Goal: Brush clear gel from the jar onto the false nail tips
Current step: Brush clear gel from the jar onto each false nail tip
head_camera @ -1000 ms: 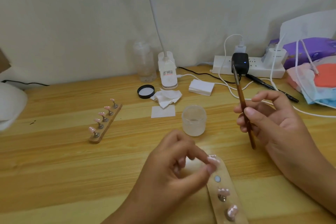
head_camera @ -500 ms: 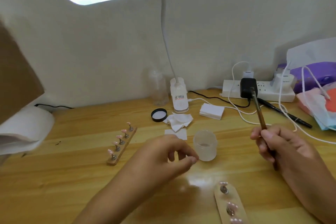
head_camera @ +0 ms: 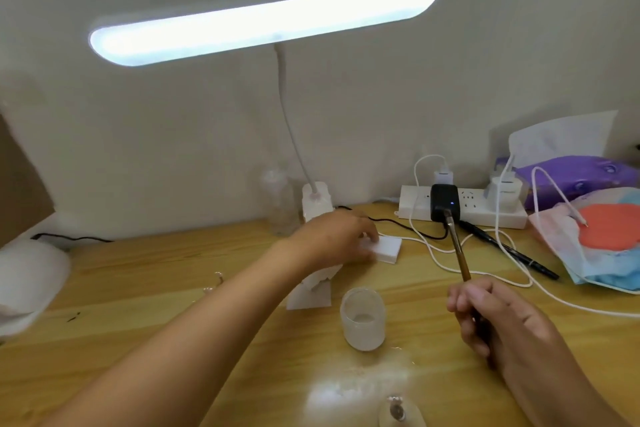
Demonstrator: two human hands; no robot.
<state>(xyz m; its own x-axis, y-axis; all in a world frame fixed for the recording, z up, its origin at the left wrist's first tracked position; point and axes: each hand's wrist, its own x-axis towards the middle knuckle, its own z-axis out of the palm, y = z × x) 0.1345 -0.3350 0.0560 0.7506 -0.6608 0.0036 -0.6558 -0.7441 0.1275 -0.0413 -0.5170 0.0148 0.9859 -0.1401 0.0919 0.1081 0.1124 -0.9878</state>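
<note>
A frosted jar of clear gel stands open on the wooden table, near the middle. My right hand grips a brown-handled brush to the jar's right, bristle end pointing up and away. My left hand reaches far past the jar, its fingers curled over the left end of a white pad stack. One nail tip holder peeks in at the bottom edge. A few tips of a second holder show left of my forearm; the rest is hidden.
A lit desk lamp hangs over the table. A power strip with chargers and white cables, a black pen and face masks crowd the back right. A clear bottle stands behind; used wipes lie under my forearm.
My left hand left the near nail tip holder and reached across to the white pad stack at the back. The view tilted up. My right hand kept holding the brush.
</note>
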